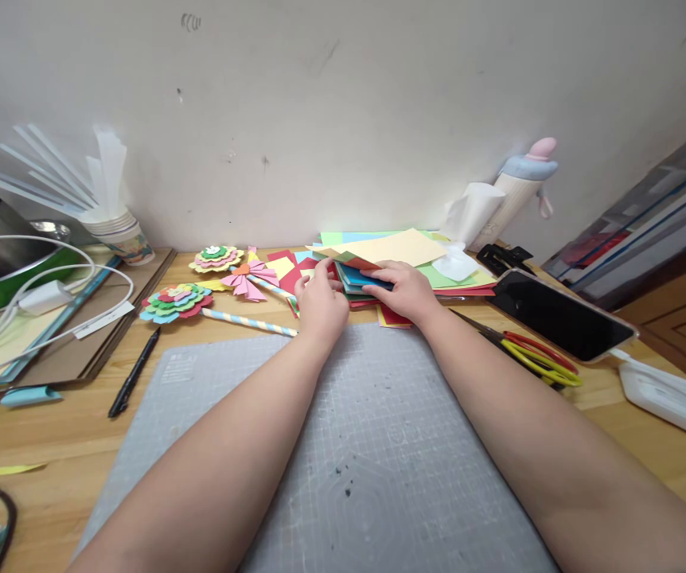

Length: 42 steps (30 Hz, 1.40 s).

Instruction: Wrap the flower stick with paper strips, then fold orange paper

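A stack of coloured paper sheets (406,248) lies at the back of the wooden desk, beyond a grey cutting mat (343,446). My left hand (321,302) lifts the upper sheets at the stack's left edge, fingers pinched on them. My right hand (401,290) rests on the lower sheets, its fingers pressed flat on a blue sheet (358,276) inside the stack. A cream sheet lies on top, tilted up.
Paper flowers (177,302) and a striped stick (247,321) lie left of the stack. A black pen (134,372) sits at the mat's left. Scissors (537,358), a phone (558,314) and a white charger are at right. Paper cups (119,227) and cables stand at far left.
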{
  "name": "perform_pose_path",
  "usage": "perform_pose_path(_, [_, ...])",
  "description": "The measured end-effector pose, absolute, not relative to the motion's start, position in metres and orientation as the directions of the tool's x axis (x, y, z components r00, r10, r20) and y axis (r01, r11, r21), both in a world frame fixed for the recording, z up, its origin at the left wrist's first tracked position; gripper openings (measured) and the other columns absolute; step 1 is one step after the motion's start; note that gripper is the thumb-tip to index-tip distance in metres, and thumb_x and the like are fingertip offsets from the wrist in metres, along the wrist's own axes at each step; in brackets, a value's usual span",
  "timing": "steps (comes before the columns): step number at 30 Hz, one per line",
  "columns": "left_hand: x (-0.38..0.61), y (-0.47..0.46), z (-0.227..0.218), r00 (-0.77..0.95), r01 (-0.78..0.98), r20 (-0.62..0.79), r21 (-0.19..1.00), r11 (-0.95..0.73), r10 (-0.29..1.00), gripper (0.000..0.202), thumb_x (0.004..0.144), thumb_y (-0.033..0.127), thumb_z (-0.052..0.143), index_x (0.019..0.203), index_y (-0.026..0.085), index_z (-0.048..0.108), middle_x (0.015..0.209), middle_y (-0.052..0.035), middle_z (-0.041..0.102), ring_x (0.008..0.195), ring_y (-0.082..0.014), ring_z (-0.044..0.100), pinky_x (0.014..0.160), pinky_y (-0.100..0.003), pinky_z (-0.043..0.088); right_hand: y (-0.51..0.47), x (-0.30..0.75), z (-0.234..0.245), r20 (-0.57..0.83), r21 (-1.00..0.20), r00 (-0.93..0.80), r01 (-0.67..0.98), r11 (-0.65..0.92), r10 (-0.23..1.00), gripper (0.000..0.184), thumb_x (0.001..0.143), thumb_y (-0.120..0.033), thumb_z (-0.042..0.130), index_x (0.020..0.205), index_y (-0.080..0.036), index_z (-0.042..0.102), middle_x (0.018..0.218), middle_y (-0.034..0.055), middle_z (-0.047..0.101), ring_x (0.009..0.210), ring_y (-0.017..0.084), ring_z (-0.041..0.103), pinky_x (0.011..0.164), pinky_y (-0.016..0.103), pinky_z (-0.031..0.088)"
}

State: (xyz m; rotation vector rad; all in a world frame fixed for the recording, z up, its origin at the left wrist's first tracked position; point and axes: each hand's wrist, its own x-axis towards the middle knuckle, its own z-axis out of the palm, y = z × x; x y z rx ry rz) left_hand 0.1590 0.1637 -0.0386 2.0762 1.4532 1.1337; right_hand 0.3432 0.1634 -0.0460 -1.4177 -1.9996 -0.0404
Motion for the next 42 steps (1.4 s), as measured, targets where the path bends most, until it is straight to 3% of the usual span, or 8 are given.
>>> perform_pose_path(6, [0.159,0.165,-0.041,0.147,0.589,0.422,0.689,-0.422,0.895,0.064,0.069,-0.001,0.040,0.129,0.021,0.038,0.091,-0.0027,0.072,0.106,-0.0179,0.061,0.108,-0.044,0.025,0.163,0.347,-0.044,0.508,-0.340,-0.233,0.830,0.442,0.829,0.035,0.080,-0.039,0.068,0.114,-0.030,0.068,0.118,0.0026,0.066,0.107,0.025,0.060,0.093,0.042,0.047])
perform_pose_path(16, [0.160,0.162,-0.037,0.142,0.677,0.391,0.632,-0.377,0.910,0.058,0.072,0.000,0.041,0.126,0.021,0.044,0.088,-0.0024,0.072,0.102,-0.0193,0.061,0.106,-0.043,0.027,0.162,0.342,-0.043,0.530,-0.392,-0.139,0.835,0.387,0.836,0.023,0.089,-0.034,0.055,0.104,-0.029,0.072,0.109,0.0005,0.071,0.100,0.022,0.064,0.083,0.036,0.051])
perform_pose_path(19, [0.160,0.161,-0.037,0.161,0.733,0.403,0.562,-0.383,0.901,0.043,0.075,0.005,0.046,0.113,0.022,0.056,0.094,-0.0046,0.071,0.105,-0.0226,0.057,0.104,-0.045,0.026,0.162,0.341,-0.043,0.561,-0.398,-0.085,0.845,0.358,0.824,0.026,0.092,-0.036,0.049,0.103,-0.027,0.072,0.105,0.0023,0.072,0.097,0.022,0.065,0.080,0.035,0.050])
perform_pose_path(23, [0.161,0.158,-0.038,0.243,0.781,0.438,0.441,-0.442,0.866,0.015,0.083,0.024,0.052,0.086,0.025,0.067,0.107,-0.0052,0.066,0.114,-0.0268,0.048,0.105,-0.048,0.022,0.163,0.338,-0.043,0.596,-0.396,-0.032,0.858,0.328,0.802,0.028,0.093,-0.037,0.047,0.106,-0.026,0.070,0.102,0.0035,0.071,0.095,0.022,0.065,0.078,0.034,0.050])
perform_pose_path(31, [0.165,0.162,-0.040,0.306,0.816,0.447,0.333,-0.473,0.841,0.013,0.082,0.033,0.059,0.080,0.025,0.070,0.103,-0.0067,0.064,0.111,-0.0277,0.047,0.106,-0.050,0.019,0.163,0.337,-0.045,0.636,-0.363,0.003,0.883,0.296,0.772,0.030,0.094,-0.039,0.046,0.103,-0.025,0.071,0.101,0.0055,0.071,0.095,0.024,0.063,0.080,0.036,0.047])
perform_pose_path(42, [0.171,0.162,-0.042,0.274,0.837,0.453,0.323,-0.442,0.849,0.018,0.081,0.033,0.055,0.084,0.023,0.070,0.100,-0.0089,0.064,0.110,-0.0287,0.048,0.105,-0.050,0.021,0.163,0.336,-0.044,0.640,-0.345,-0.011,0.889,0.300,0.768,0.029,0.093,-0.038,0.047,0.101,-0.025,0.071,0.099,0.0050,0.071,0.093,0.025,0.062,0.082,0.037,0.047])
